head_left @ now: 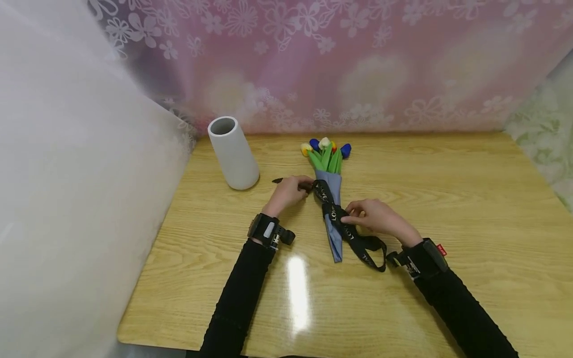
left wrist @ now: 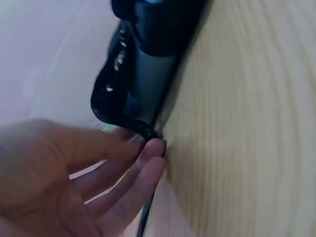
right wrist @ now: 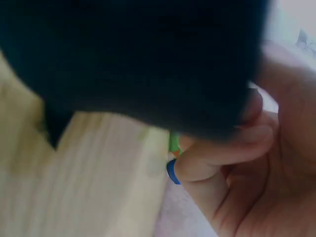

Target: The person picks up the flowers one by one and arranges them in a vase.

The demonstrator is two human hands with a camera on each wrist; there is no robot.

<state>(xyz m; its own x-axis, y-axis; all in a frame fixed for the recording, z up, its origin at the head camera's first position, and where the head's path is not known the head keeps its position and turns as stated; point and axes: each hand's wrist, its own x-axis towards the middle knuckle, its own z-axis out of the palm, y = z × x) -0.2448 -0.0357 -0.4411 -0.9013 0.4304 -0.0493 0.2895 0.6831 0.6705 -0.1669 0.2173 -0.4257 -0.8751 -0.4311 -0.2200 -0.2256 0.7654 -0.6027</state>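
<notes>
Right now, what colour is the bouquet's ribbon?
The ribbon is black with white lettering, clearest in the head view.

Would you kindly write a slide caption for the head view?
Left hand and right hand pinch a black ribbon around a wrapped bouquet near a white vase on a wooden table.

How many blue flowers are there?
2 visible: one blue flower left of the white flower, another blue flower at the right edge of the bunch. More may be hidden.
</notes>
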